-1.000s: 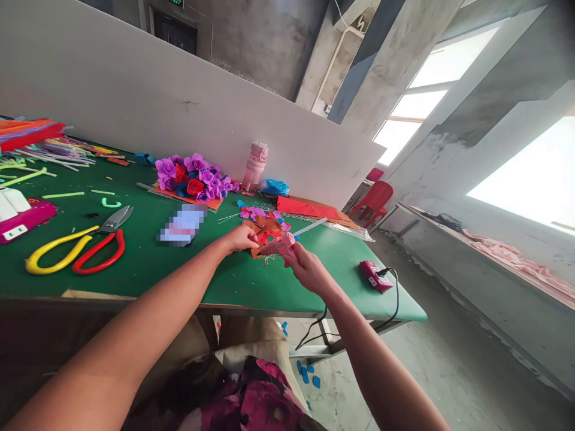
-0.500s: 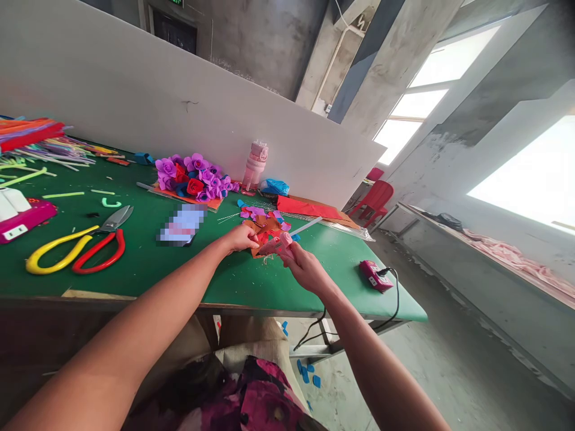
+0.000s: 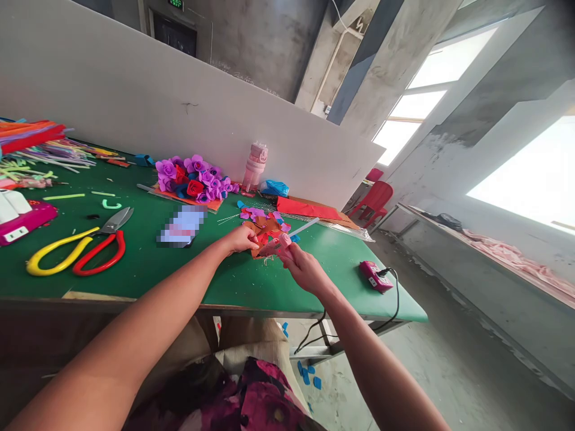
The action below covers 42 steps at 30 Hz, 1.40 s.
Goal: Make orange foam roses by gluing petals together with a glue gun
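Observation:
My right hand (image 3: 302, 267) is wrapped round a pink glue gun (image 3: 283, 242), with a pale glue stick (image 3: 305, 226) sticking out of its back. The gun's nozzle points left, toward my left hand (image 3: 242, 239). That hand is closed in a pinch at the left edge of the coloured petal pieces; what its fingertips hold is too small to make out. Purple, red and brown pieces (image 3: 268, 222) lie in a pile just behind both hands. Beyond them a bunch of purple and red foam flowers (image 3: 195, 178) lies on the green table (image 3: 242, 284).
Yellow-and-red-handled scissors (image 3: 117, 221) and a phone (image 3: 182, 225) lie to the left. A pink bottle (image 3: 255, 167) stands at the back beside a blue packet (image 3: 274, 188). A magenta power socket (image 3: 375, 276) with a black cable sits near the right edge.
My right hand and the glue gun have shifted very slightly. My left hand stays in its pinch at the same place.

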Each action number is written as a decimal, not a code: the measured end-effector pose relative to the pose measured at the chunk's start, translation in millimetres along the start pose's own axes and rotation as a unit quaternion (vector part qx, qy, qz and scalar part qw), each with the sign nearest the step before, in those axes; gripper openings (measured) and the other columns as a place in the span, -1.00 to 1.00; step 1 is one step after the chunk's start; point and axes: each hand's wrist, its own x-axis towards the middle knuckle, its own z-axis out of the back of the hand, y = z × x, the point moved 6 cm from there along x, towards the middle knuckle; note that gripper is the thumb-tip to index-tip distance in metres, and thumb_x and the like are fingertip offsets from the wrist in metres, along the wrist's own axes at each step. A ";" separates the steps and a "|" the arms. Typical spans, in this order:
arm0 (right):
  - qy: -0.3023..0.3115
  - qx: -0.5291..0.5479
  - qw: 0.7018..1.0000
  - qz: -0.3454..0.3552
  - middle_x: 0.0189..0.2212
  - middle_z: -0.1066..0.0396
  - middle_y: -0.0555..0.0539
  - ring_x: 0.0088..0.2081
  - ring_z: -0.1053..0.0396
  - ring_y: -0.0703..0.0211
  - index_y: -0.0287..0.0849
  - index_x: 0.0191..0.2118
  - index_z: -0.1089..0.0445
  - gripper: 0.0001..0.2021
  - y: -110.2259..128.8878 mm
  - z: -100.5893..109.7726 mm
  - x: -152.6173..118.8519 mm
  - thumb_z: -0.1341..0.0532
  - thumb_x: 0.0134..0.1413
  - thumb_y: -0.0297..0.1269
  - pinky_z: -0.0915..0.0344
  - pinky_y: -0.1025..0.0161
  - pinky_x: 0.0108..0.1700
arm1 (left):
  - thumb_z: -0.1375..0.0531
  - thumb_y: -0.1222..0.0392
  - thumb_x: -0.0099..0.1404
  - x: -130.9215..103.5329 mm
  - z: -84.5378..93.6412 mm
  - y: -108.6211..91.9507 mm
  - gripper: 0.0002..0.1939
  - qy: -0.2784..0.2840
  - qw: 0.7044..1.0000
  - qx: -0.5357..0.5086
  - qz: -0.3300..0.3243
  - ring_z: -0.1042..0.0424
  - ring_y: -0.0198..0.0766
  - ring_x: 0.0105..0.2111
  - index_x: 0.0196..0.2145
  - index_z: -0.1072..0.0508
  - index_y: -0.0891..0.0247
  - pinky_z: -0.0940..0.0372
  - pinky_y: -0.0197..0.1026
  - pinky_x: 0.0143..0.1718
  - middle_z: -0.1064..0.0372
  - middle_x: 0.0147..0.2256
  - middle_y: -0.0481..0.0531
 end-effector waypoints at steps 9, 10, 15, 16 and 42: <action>0.002 -0.008 1.000 -0.008 -0.42 -0.44 -0.07 -0.42 -0.36 0.10 -0.12 -0.23 -0.21 -0.81 0.0 2.6 -0.2 0.03 0.24 -0.14 -0.09 0.30 -0.42 | -0.30 0.15 -0.24 0.2 -1.5 0.2 -0.81 0.007 1.000 -0.002 0.001 -0.22 -0.34 -0.54 -0.69 -0.38 0.29 -0.07 -0.29 -0.52 -0.27 -0.64 -0.10; 0.000 -0.009 1.000 -0.008 -0.42 -0.44 -0.07 -0.42 -0.36 0.10 -0.12 -0.23 -0.21 -0.81 -0.3 3.0 -0.2 0.03 0.24 -0.14 -0.09 0.30 -0.42 | -0.30 0.16 -0.24 0.0 -1.6 0.1 -0.81 0.007 1.000 -0.002 0.002 -0.21 -0.34 -0.55 -0.69 -0.38 0.29 -0.07 -0.29 -0.52 -0.26 -0.65 -0.10; -0.006 -0.011 1.000 -0.008 -0.41 -0.45 -0.07 -0.43 -0.35 0.13 -0.12 -0.23 -0.22 -0.81 -3.4 3.1 0.5 0.02 0.23 -0.15 -0.10 0.31 -0.41 | -0.33 0.15 -0.24 -0.8 -0.2 -0.2 -0.79 0.003 1.000 0.001 0.002 -0.18 -0.36 -0.58 -0.70 -0.37 0.28 -0.04 -0.29 -0.54 -0.22 -0.69 -0.12; -0.006 -0.011 1.000 -0.010 -0.41 -0.45 -0.06 -0.43 -0.35 0.13 -0.12 -0.23 -0.22 -0.82 -4.3 2.9 0.7 0.02 0.23 -0.15 -0.10 0.31 -0.41 | -0.34 0.14 -0.25 -0.7 0.2 0.0 -0.78 0.001 1.000 0.001 0.002 -0.18 -0.35 -0.58 -0.69 -0.38 0.27 -0.05 -0.29 -0.54 -0.23 -0.69 -0.12; -0.025 -0.010 0.999 -0.023 -0.40 -0.47 -0.06 -0.40 -0.39 0.12 -0.09 -0.29 -0.20 -0.83 -10.9 11.5 -1.4 0.02 0.23 -0.14 -0.11 0.31 -0.41 | -0.31 0.17 -0.22 3.4 -1.4 5.6 -0.82 -0.003 1.000 0.000 0.010 -0.18 -0.35 -0.57 -0.70 -0.38 0.27 -0.04 -0.28 -0.53 -0.24 -0.68 -0.11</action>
